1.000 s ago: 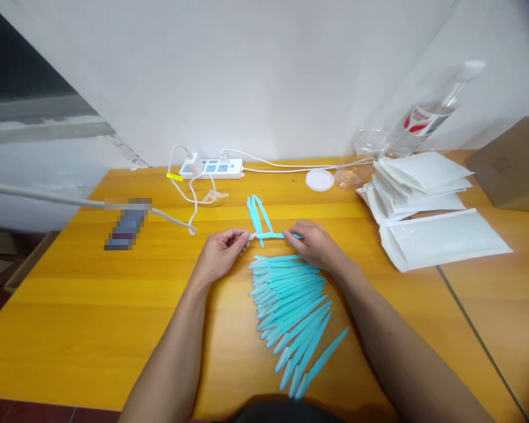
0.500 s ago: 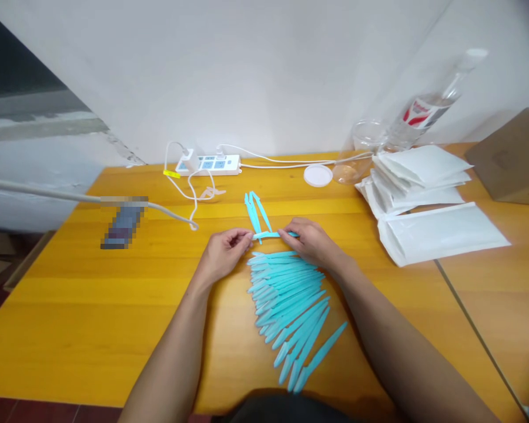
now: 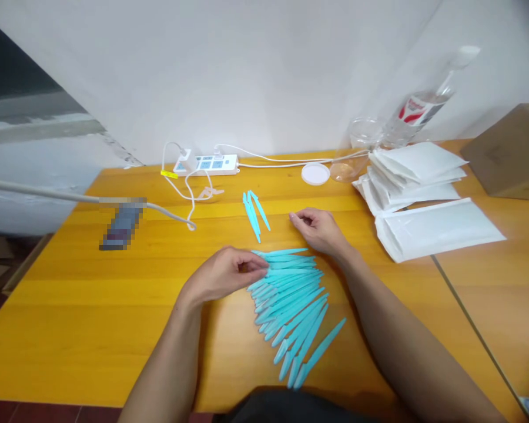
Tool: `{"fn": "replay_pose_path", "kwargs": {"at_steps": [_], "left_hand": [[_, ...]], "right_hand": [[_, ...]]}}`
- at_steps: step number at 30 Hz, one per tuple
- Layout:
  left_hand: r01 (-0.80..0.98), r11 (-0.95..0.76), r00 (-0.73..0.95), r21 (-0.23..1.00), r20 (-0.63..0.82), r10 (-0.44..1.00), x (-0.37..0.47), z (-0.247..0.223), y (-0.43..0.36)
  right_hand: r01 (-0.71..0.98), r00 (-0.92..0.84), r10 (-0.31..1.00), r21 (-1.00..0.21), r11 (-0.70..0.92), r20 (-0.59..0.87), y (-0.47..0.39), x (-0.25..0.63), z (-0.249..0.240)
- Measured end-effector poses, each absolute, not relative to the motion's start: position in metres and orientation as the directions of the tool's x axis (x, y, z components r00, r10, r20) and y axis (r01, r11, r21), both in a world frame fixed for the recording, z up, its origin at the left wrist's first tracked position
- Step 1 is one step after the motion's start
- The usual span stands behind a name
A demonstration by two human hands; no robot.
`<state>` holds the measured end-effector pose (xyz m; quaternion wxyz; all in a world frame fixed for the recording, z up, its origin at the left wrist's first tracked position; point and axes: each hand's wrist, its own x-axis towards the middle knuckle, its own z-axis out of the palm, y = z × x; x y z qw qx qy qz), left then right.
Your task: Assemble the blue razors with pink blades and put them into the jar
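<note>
Yellow tabletop point(image 3: 92, 329), envelopes point(image 3: 445, 226) beyond turquoise sticks point(image 3: 297, 285); right hand point(image 3: 318, 228) free, loosely curled; left hand point(image 3: 227, 271), grip unclear

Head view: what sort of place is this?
Likely a makeshift indoor workspace, though home or workshop I can't tell: a wooden table against a wall, a fanned row of blue tools, and white pouches.
</note>
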<state>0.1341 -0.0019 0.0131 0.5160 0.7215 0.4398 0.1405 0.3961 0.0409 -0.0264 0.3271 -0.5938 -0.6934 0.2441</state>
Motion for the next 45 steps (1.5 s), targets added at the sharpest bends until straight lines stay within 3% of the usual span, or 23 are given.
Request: {"fn": "replay_pose_path", "kwargs": {"at_steps": [5, 11, 15, 18, 21, 23, 27, 30, 35, 37, 40, 43, 45], "left_hand": [[0.494, -0.143, 0.595, 0.858, -0.214, 0.775, 0.136, 0.017, 0.001], [0.584, -0.039, 0.192, 0.810, -0.091, 0.977, 0.090, -0.006, 0.037], [0.741, 0.020, -0.090, 0.672, 0.070, 0.993, 0.043, -0.034, 0.076], [0.824, -0.007, -0.127, 0.566, 0.196, 0.972, 0.019, -0.042, 0.101], [0.878, -0.083, -0.030, 0.472, 0.229, 0.973, 0.011, -0.043, 0.121], [0.900, -0.102, 0.013, 0.424, 0.210, 0.978, 0.013, -0.043, 0.133], [0.931, -0.094, 0.014, 0.354, 0.222, 0.975, 0.026, -0.045, 0.153], [0.948, -0.065, 0.005, 0.312, 0.188, 0.982, 0.032, -0.040, 0.159], [0.955, -0.006, -0.015, 0.296, 0.068, 0.998, 0.036, -0.027, 0.140], [0.940, -0.024, 0.011, 0.340, 0.042, 0.999, 0.042, -0.021, 0.121], [0.800, -0.037, 0.103, 0.599, -0.077, 0.992, 0.061, -0.010, 0.085], [0.450, 0.042, 0.232, 0.892, -0.162, 0.959, 0.090, -0.002, 0.055], [0.206, 0.107, 0.233, 0.973, -0.155, 0.960, 0.109, -0.001, 0.042]], "right_hand": [[0.727, -0.060, 0.996, -0.682, 0.085, 0.060, 0.051, 0.384, -0.029], [0.855, -0.054, 0.998, -0.515, 0.051, 0.009, 0.082, 0.342, -0.016], [0.912, -0.092, 0.991, -0.409, 0.043, -0.101, 0.104, 0.325, -0.009], [0.921, -0.040, 0.990, -0.389, -0.018, -0.139, 0.112, 0.330, -0.009], [0.883, -0.006, 0.987, -0.464, -0.070, -0.159, 0.110, 0.349, -0.010], [0.801, -0.030, 0.985, -0.594, -0.079, -0.172, 0.103, 0.364, -0.010], [0.469, -0.123, 0.956, -0.865, -0.179, -0.265, 0.076, 0.389, -0.013], [0.347, -0.137, 0.956, -0.916, -0.199, -0.259, 0.055, 0.397, -0.016], [0.376, -0.152, 0.960, -0.912, -0.164, -0.236, 0.034, 0.397, -0.016], [0.375, -0.153, 0.957, -0.911, -0.173, -0.245, 0.031, 0.397, -0.015], [0.380, -0.191, 0.954, -0.914, -0.145, -0.231, 0.029, 0.399, -0.017], [0.394, -0.224, 0.955, -0.914, -0.096, -0.197, 0.027, 0.402, -0.019], [0.426, -0.228, 0.957, -0.902, -0.067, -0.178, 0.026, 0.403, -0.019]]}}
